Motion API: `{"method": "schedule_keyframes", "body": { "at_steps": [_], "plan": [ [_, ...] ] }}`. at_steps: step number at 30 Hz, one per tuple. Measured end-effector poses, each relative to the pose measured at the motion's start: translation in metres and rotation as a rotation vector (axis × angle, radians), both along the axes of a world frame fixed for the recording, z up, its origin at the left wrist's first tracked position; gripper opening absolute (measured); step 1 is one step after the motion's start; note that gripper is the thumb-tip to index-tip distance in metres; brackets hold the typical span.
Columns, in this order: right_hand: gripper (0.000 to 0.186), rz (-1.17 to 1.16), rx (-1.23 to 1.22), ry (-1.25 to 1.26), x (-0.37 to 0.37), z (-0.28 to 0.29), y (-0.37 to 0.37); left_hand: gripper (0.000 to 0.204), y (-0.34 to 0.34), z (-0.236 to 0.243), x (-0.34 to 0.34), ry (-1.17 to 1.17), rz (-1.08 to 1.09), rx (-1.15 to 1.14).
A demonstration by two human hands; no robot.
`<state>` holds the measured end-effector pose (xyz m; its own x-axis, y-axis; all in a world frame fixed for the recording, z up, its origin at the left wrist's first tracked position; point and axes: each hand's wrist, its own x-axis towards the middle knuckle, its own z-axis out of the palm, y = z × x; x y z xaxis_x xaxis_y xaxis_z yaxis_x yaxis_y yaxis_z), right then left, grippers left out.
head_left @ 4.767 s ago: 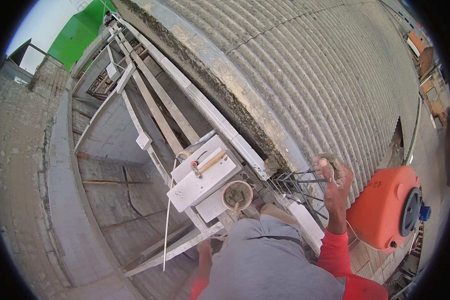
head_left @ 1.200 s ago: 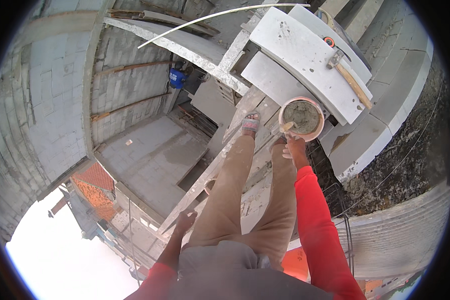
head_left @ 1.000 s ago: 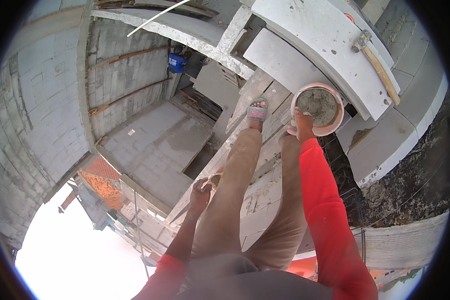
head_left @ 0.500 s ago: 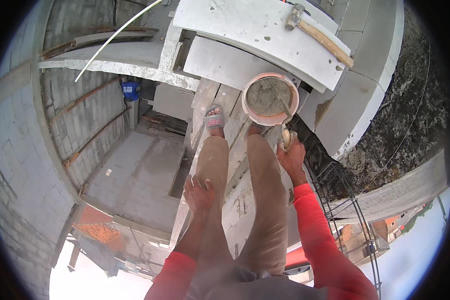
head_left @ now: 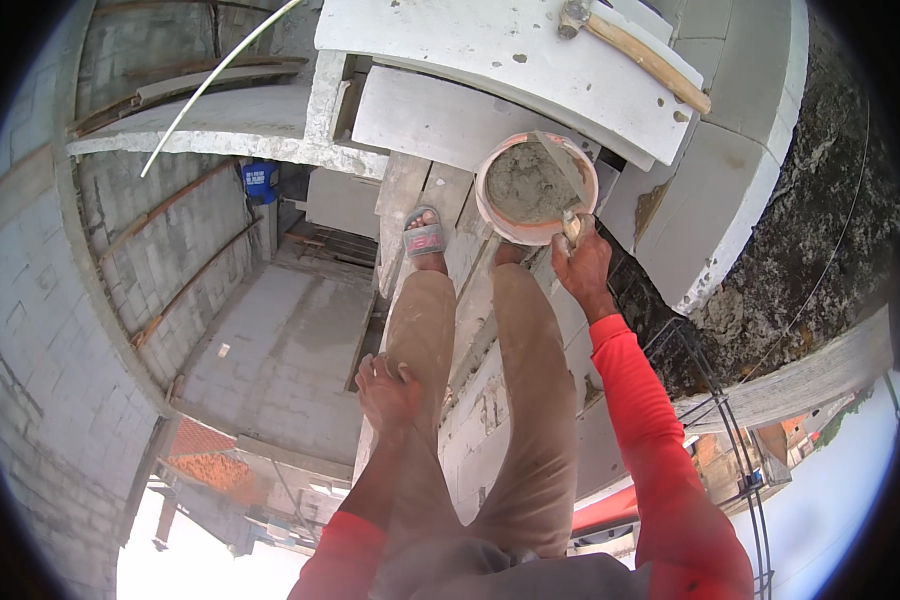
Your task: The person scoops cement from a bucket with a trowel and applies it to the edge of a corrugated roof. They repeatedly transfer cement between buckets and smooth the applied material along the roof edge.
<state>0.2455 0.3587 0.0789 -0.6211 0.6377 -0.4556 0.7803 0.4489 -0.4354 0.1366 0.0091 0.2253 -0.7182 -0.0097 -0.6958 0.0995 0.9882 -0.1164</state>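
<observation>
My right hand (head_left: 582, 268) grips the wooden handle of a trowel (head_left: 562, 172) whose blade rests in the grey mortar of an orange bucket (head_left: 535, 187). The bucket stands on white blocks just ahead of my feet. My left hand (head_left: 388, 388) lies on my left thigh, fingers spread, holding nothing. I stand on a narrow line of white blocks (head_left: 490, 420) high above a concrete floor. One sandal (head_left: 423, 233) shows on my left foot.
A hammer with a wooden handle (head_left: 642, 58) lies on a white slab (head_left: 490, 50) beyond the bucket. Steel rebar (head_left: 715, 420) rises at the right beside a rough dark wall. Far below to the left are a grey floor (head_left: 280, 360) and a blue container (head_left: 260, 182).
The view has swung from a corrugated roof down to my legs and the bucket. My right hand has taken the trowel at the bucket's rim; my left hand has settled on my thigh.
</observation>
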Motion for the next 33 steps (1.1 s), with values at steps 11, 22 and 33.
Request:
{"method": "schedule_keyframes", "body": {
  "at_steps": [11,22,33],
  "plan": [
    [0.047,0.066,-0.012,-0.033,0.004,-0.010,0.004,0.046,-0.004,-0.004,0.007,-0.003,-0.016,-0.002],
    [0.045,0.202,0.009,-0.134,-0.017,-0.020,0.013,0.052,0.003,-0.002,0.003,-0.033,0.062,-0.025],
    [0.032,-0.023,-0.237,0.006,-0.002,0.055,-0.021,0.045,-0.062,-0.024,0.033,0.035,0.571,0.126]
  ]
}}
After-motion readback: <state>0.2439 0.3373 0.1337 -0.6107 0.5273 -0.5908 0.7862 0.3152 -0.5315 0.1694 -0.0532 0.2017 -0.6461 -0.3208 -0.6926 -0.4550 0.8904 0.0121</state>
